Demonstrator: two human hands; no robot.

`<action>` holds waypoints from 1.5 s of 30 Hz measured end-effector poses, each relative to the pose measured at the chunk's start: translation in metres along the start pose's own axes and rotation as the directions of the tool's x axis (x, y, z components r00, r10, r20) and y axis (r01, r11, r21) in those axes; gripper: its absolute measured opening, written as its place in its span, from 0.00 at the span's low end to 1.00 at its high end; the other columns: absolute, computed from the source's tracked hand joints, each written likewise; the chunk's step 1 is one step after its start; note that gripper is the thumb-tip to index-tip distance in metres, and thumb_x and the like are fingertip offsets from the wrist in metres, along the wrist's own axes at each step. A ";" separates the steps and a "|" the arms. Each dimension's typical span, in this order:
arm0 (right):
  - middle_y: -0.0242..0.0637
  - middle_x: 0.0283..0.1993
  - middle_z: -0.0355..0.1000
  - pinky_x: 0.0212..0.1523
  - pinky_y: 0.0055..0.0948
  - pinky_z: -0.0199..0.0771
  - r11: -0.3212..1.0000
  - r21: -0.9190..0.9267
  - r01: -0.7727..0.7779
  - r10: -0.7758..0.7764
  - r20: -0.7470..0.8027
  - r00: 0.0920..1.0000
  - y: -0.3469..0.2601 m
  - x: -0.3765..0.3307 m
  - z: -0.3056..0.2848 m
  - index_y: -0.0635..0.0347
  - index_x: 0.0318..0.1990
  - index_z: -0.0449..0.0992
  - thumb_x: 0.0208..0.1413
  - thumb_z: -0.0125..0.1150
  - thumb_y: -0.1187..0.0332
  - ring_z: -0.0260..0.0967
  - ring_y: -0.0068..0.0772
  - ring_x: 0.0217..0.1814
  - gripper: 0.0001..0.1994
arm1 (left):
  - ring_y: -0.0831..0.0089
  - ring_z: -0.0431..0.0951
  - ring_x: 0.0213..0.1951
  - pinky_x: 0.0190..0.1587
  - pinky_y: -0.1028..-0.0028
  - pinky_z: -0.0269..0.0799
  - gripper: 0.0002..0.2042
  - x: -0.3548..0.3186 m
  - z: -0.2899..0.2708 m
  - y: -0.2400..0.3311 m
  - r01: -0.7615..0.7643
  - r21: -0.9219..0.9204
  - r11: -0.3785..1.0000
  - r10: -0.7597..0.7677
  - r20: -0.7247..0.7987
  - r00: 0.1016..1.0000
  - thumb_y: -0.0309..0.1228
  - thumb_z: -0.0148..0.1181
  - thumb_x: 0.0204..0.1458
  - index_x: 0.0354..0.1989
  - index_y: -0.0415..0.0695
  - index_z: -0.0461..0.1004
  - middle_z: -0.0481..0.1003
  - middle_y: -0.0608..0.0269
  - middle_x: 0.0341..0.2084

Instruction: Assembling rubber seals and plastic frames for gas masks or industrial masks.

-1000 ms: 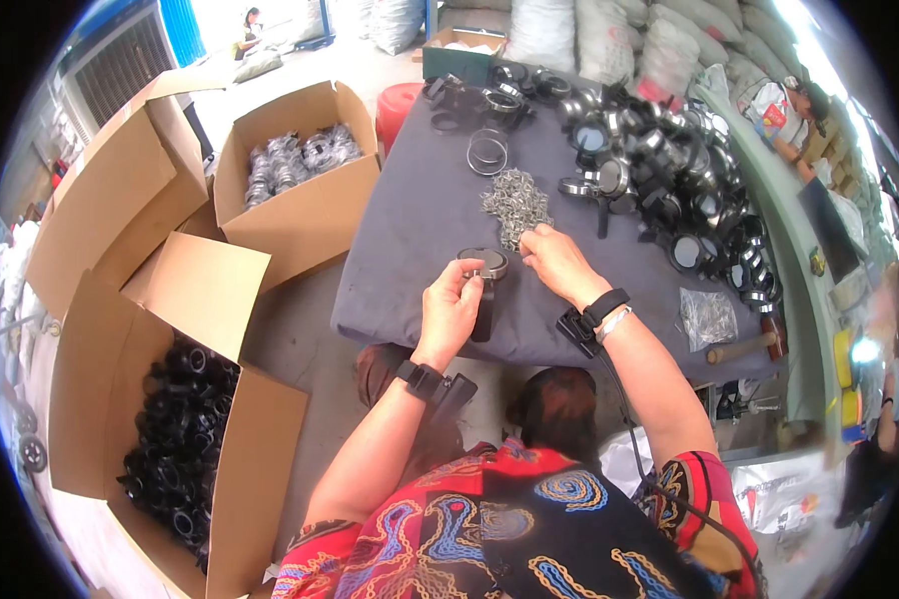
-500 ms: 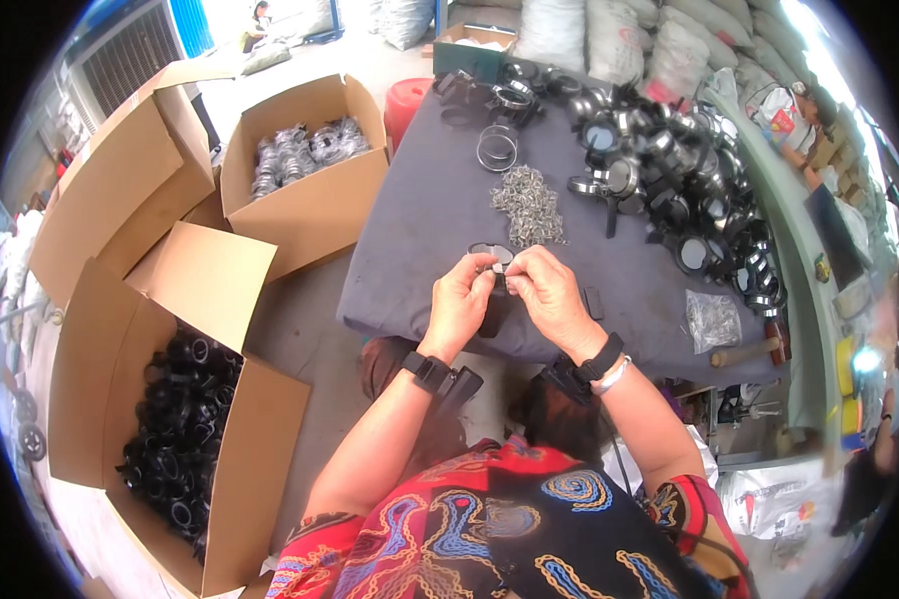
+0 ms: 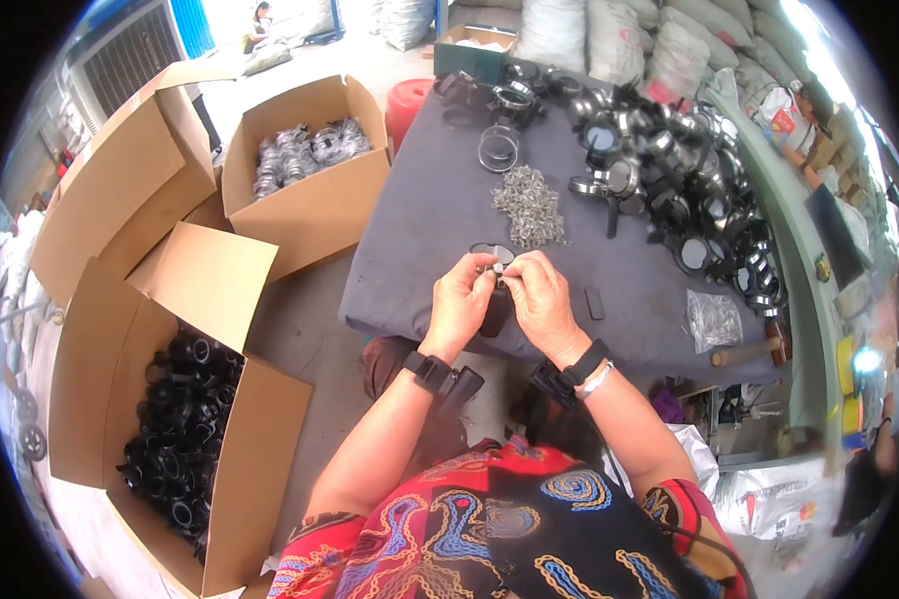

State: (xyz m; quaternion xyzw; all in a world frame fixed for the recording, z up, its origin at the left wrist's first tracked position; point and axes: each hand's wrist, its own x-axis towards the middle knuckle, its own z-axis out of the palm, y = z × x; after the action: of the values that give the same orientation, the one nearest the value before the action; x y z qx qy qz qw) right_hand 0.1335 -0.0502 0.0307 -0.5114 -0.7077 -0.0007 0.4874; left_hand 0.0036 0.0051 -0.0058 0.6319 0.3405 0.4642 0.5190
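Close to the table's near edge, my left hand (image 3: 456,307) and my right hand (image 3: 545,304) pinch the near end of a round piece with a clear disc and dark rim (image 3: 487,249). A small shiny metal bit (image 3: 498,269) shows between the fingertips; its exact shape is too small to tell. A dark part hangs below my left fingers. Just beyond my hands lies a heap of small metal clips (image 3: 527,208). A flat black strip (image 3: 595,303) lies to the right of my right hand. Further back rests a metal ring (image 3: 498,148).
Many black-and-silver round pieces (image 3: 621,178) pile along the table's right side. A clear bag of small parts (image 3: 713,319) and a wooden handle (image 3: 745,352) lie near right. To the left stand a carton of black rings (image 3: 270,429) and another of wrapped silver pieces (image 3: 315,205).
My right hand and forearm have shifted slightly left, so the black strip beside it shows more fully. Both hands still pinch the round piece in the same spot.
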 end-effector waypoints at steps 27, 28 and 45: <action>0.46 0.31 0.71 0.33 0.42 0.74 0.711 -0.649 -0.271 0.284 -0.088 0.955 0.040 -0.046 -0.137 0.61 0.31 0.73 0.50 0.54 0.72 0.73 0.50 0.33 0.04 | 0.84 0.74 0.25 0.20 0.84 0.64 0.10 -0.006 0.002 0.023 0.147 -0.135 0.980 -0.141 0.048 0.989 0.21 0.50 0.57 0.46 0.40 0.71 0.74 0.66 0.27; 0.48 0.31 0.72 0.33 0.43 0.75 0.595 -0.736 -0.324 0.401 -0.077 0.913 0.052 -0.056 -0.158 0.62 0.30 0.74 0.49 0.54 0.73 0.73 0.52 0.33 0.04 | 0.84 0.74 0.25 0.20 0.84 0.64 0.10 -0.005 0.003 0.024 0.149 -0.135 0.980 -0.144 0.049 0.988 0.21 0.50 0.57 0.46 0.40 0.71 0.74 0.66 0.27; 0.47 0.26 0.72 0.29 0.35 0.77 0.295 -0.956 0.012 0.426 0.142 0.894 0.090 -0.113 -0.212 0.64 0.25 0.73 0.42 0.56 0.77 0.76 0.44 0.29 0.01 | 0.80 0.78 0.29 0.17 0.83 0.65 0.10 0.004 0.001 0.006 0.185 -0.120 0.975 -0.170 0.127 0.977 0.23 0.53 0.56 0.46 0.42 0.72 0.77 0.65 0.31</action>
State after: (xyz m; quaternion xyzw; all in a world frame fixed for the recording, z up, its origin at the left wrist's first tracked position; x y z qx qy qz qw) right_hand 0.3450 -0.1950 0.0197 -0.7759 -0.5776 -0.2492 -0.0485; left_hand 0.0059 0.0071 0.0005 0.5891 0.3339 0.3998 0.6177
